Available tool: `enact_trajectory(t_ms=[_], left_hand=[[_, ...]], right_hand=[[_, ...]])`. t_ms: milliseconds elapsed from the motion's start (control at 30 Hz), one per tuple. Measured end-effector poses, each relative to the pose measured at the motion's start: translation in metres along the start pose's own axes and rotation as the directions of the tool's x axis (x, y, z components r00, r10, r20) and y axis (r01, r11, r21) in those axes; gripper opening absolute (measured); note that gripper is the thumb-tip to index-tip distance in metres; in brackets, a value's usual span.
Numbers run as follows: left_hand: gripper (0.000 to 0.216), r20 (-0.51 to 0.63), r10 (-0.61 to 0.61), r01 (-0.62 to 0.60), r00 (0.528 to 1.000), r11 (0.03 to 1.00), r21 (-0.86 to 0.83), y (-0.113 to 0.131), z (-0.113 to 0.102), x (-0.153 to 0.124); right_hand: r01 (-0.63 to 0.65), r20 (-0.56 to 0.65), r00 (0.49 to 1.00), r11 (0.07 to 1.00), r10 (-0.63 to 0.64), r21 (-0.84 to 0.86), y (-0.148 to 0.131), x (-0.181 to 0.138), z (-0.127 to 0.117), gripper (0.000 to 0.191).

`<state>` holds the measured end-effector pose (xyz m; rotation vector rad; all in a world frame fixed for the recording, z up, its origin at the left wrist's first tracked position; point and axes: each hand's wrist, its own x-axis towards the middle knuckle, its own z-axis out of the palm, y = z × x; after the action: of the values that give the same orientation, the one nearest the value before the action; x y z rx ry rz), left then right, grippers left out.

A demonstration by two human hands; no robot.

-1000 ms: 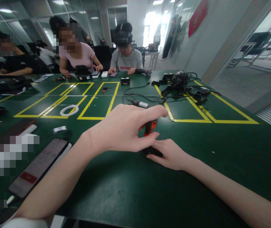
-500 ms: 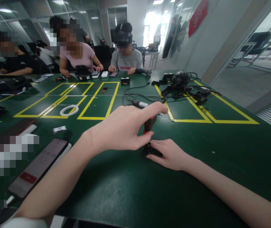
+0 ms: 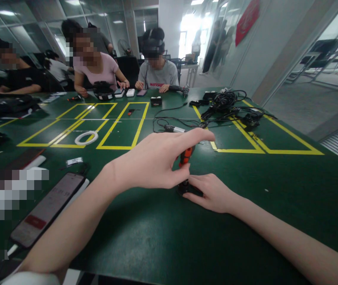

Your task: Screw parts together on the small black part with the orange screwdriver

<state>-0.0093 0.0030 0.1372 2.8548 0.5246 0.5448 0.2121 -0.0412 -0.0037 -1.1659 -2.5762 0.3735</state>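
My left hand (image 3: 159, 160) reaches across the middle of the green table (image 3: 163, 233) and pinches an upright orange-and-black screwdriver (image 3: 185, 156) between thumb and fingers, with the forefinger stretched over its top. The tool's tip stands on a small black part (image 3: 183, 187) lying on the table. My right hand (image 3: 213, 192) rests flat beside that part, and its fingertips press on it and hold it down. Most of the part is hidden under my fingers.
A phone (image 3: 48, 208) lies at the near left beside other items. Yellow tape boxes (image 3: 112, 126) mark the table, with a white ring (image 3: 86, 137) inside one. A tangle of black cables (image 3: 225, 105) sits at the far right. Other people (image 3: 157, 71) sit at the far edge.
My left hand has turned slightly on the screwdriver, with the forefinger reaching further right and the thumb shifting. The right hand and the black part have stayed in place.
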Motion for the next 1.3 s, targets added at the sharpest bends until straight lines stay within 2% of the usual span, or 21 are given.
enact_trajectory(t_ms=[267, 467, 633, 800, 1067, 1300], left_hand=[[0.044, -0.047, -0.008, 0.010, 0.999, 0.999, 0.033, -0.0050, 0.0029, 0.0012], [0.052, 0.001, -0.019, 0.019, 1.000, 1.000, -0.010, -0.0030, -0.0010, -0.0008], [0.050, -0.008, -0.020, 0.019, 1.000, 1.000, -0.011, -0.0041, -0.0019, -0.0017], [0.046, -0.022, 0.010, -0.009, 1.000, 0.999, 0.038, -0.0036, -0.0012, -0.0011], [0.036, -0.065, -0.005, 0.014, 0.998, 0.990, 0.142, -0.0038, 0.0003, 0.0015], [0.045, -0.053, 0.003, 0.004, 0.999, 0.993, 0.119, -0.0014, 0.0015, 0.0012]], right_hand=[[0.006, -0.017, 1.000, 1.000, -0.006, -0.025, 0.0006, 0.0001, 0.0009, 0.025], [0.004, -0.004, 1.000, 1.000, -0.004, -0.018, 0.0005, 0.0003, 0.0004, 0.024], [0.008, -0.016, 1.000, 1.000, -0.008, -0.021, 0.0014, 0.0006, 0.0007, 0.025], [0.006, -0.017, 1.000, 1.000, -0.007, -0.024, 0.0006, 0.0002, 0.0009, 0.025], [-0.007, -0.007, 1.000, 1.000, 0.007, -0.017, 0.0004, -0.0006, 0.0009, 0.023], [0.000, -0.015, 1.000, 1.000, 0.000, -0.018, -0.0004, 0.0004, -0.0007, 0.023]])
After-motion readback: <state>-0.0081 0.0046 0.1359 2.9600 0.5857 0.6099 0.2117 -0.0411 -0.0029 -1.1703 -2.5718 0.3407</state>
